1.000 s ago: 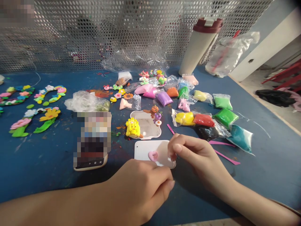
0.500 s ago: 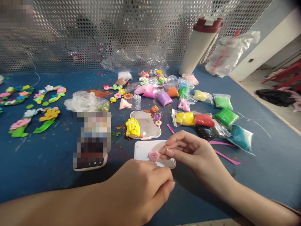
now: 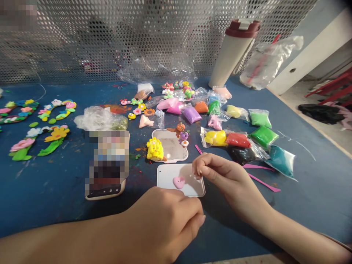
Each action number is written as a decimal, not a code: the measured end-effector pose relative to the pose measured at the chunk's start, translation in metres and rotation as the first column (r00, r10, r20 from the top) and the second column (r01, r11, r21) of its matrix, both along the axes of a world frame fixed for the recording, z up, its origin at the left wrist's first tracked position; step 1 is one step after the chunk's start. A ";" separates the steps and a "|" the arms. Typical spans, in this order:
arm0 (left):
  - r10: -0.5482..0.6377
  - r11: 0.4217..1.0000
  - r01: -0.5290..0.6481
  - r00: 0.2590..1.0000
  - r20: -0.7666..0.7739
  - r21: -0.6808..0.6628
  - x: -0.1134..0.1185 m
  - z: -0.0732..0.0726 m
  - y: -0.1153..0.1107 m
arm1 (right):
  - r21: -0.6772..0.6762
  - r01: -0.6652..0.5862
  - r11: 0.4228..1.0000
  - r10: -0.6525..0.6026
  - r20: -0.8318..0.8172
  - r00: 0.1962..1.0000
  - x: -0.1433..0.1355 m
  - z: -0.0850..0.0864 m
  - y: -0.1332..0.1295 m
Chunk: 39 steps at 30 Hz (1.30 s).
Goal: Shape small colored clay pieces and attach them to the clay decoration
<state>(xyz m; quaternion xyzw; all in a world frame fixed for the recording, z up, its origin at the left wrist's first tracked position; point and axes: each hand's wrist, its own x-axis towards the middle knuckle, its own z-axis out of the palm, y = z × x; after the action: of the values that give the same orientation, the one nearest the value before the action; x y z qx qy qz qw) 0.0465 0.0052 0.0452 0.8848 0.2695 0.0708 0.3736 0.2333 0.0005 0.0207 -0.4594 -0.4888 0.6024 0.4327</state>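
Note:
A pink clay heart (image 3: 179,182) with small dark dots lies on a white rectangular board (image 3: 166,171). Over the board's right edge, my right hand (image 3: 220,176) pinches thumb and forefinger together; whatever is between them is too small to make out. My left hand (image 3: 170,220) is closed at the board's front edge, with its thumb against curled fingers, and anything inside is hidden. Just behind the board lies a white-framed mirror (image 3: 172,145). A yellow clay figure (image 3: 155,149) sits on its left side, and small clay shapes (image 3: 184,136) line its right.
Bags of coloured clay (image 3: 216,138) spread behind and right of the board, near pink tools (image 3: 264,182). On the left are a phone (image 3: 107,172) and clay-decorated frames (image 3: 56,136). A tumbler (image 3: 233,53) and plastic bag (image 3: 271,64) stand by the perforated metal screen (image 3: 90,40).
My right hand has drawn slightly right and up, away from the heart, its fingers more bunched. The left hand has barely moved.

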 end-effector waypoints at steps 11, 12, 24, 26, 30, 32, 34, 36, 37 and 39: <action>-0.004 0.999 0.001 0.996 -0.084 -0.038 0.001 0.015 0.004 | 0.069 -0.023 0.997 0.018 0.066 0.998 -0.001 0.001 -0.002; -0.006 0.999 0.001 0.995 -0.104 -0.054 0.002 0.018 0.006 | 0.054 -0.015 0.998 0.011 0.071 0.997 -0.001 0.000 -0.002; 0.090 0.996 -0.090 0.996 0.029 -0.019 -0.003 0.006 0.000 | -0.004 0.017 1.000 -0.017 0.087 0.996 0.001 -0.002 0.004; 0.092 0.996 -0.091 0.995 0.035 -0.011 -0.004 0.008 -0.002 | -0.015 0.019 1.000 -0.018 0.058 0.998 0.000 -0.003 0.003; 0.075 0.997 -0.074 0.995 0.065 -0.011 -0.004 0.017 -0.004 | 0.001 0.014 1.000 -0.014 0.012 1.000 -0.001 -0.003 0.002; 0.079 0.997 -0.081 0.992 0.094 0.014 -0.005 0.019 -0.007 | 0.016 0.006 1.000 -0.006 0.023 1.000 -0.001 -0.003 0.002; 0.060 0.997 -0.065 0.993 0.100 0.049 -0.004 0.020 -0.010 | 0.026 -0.015 1.000 0.014 0.045 0.999 -0.001 -0.003 0.002; 0.007 0.996 -0.014 0.997 0.074 0.089 -0.004 0.020 -0.012 | 0.050 -0.041 0.998 0.037 0.087 0.996 0.000 -0.002 0.001; -0.018 0.994 0.012 0.998 0.057 0.109 -0.003 0.020 -0.014 | 0.070 -0.046 0.996 0.038 0.118 0.992 0.000 -0.002 0.001; -0.078 0.985 0.076 0.997 0.011 0.154 -0.002 0.019 -0.015 | 0.114 -0.032 0.993 0.010 0.188 0.982 0.000 -0.002 0.000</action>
<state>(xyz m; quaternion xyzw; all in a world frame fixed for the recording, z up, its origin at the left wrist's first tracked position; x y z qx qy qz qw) 0.0444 -0.0101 0.0639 0.9199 0.2257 0.0843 0.3093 0.2337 0.0007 0.0184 -0.4828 -0.5662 0.5316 0.4046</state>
